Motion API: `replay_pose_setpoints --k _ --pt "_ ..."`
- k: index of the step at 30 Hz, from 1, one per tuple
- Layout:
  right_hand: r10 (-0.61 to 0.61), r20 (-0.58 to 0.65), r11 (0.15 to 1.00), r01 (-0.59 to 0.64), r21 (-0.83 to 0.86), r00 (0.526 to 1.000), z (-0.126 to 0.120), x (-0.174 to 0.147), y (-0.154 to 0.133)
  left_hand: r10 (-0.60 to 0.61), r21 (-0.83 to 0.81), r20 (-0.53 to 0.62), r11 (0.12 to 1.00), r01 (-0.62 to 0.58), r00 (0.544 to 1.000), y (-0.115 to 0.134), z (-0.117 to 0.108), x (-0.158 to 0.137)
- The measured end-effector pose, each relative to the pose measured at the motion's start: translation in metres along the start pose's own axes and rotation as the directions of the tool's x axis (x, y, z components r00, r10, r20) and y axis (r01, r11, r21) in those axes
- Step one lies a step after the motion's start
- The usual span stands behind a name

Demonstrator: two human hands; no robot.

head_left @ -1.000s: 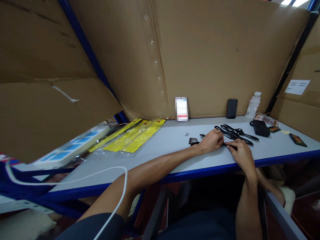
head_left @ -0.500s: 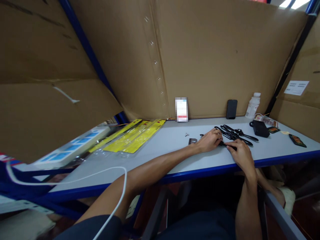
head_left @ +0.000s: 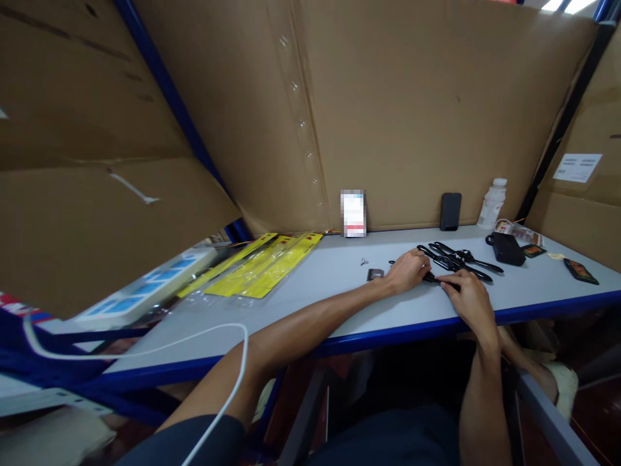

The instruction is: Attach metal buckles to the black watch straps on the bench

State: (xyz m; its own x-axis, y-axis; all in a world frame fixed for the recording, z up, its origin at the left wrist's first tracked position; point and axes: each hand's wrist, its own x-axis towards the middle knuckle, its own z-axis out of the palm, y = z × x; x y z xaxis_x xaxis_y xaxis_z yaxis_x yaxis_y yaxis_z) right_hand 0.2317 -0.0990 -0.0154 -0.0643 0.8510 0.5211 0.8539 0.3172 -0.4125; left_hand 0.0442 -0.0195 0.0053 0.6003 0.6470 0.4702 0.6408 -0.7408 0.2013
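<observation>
My left hand (head_left: 410, 270) is closed around the left part of a black spokeshave (head_left: 429, 277), whose handle end sticks out past the wrist side. My right hand (head_left: 466, 292) pinches the same tool's right handle, low over the table near its front edge. Fingers cover much of its middle. Just behind my hands lie several more black spokeshaves (head_left: 453, 260), crossing one another. A small grey slotted blade (head_left: 375, 274) rests to the left of my left wrist, with small screws (head_left: 363, 261) behind it.
Yellow-backed clear packages (head_left: 272, 268) and a white box with blue panels (head_left: 145, 288) lie at the left. Along the back stand a lit phone (head_left: 353, 213), a dark phone (head_left: 451, 211) and a bottle (head_left: 492, 204). A black case (head_left: 505, 249) sits right. A white cable (head_left: 242, 362) crosses my left arm.
Both hands stay on the spokeshave in nearly the same place, with only slight finger movement on the left. The view has shifted slightly.
</observation>
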Motion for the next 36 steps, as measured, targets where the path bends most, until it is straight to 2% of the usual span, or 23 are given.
replay_pose_setpoints --k 3,10,16,21,26,30,36 --pt "-0.006 0.007 1.0 0.006 -0.007 1.0 -0.0001 0.0004 0.0007 -0.008 0.02 0.006 1.0 0.008 1.0 0.0037 -0.0011 -0.0013" --pt "-0.004 0.01 1.0 0.004 -0.004 1.0 0.0002 0.0001 0.001 0.106 -0.035 -0.019 0.994 -0.107 0.994 0.0042 -0.006 -0.0092" --pt "-0.02 0.0 1.0 0.02 -0.001 1.0 0.0013 0.0001 0.0023 0.005 -0.201 -0.049 0.979 -0.015 0.999 -0.0008 -0.0009 -0.0066" --pt "-0.012 0.0 1.0 0.012 -0.007 1.0 0.0019 0.0003 0.0027 -0.016 -0.179 -0.064 0.984 0.004 0.998 0.0007 -0.0002 -0.0058" --pt "-0.007 -0.005 1.0 0.006 -0.012 1.0 0.0015 0.0 0.0021 0.03 -0.199 -0.054 0.979 -0.04 0.998 0.0052 -0.0016 -0.0074" --pt "-0.015 -0.01 1.0 0.015 0.003 1.0 0.0022 0.0002 0.0032 -0.023 -0.219 -0.051 0.976 0.011 0.998 0.0036 -0.0007 -0.0076" --pt "-0.02 -0.013 1.0 0.02 -0.002 1.0 0.0027 0.0005 0.0039 -0.001 -0.162 -0.06 0.987 -0.009 0.998 0.0005 0.0027 -0.0069"
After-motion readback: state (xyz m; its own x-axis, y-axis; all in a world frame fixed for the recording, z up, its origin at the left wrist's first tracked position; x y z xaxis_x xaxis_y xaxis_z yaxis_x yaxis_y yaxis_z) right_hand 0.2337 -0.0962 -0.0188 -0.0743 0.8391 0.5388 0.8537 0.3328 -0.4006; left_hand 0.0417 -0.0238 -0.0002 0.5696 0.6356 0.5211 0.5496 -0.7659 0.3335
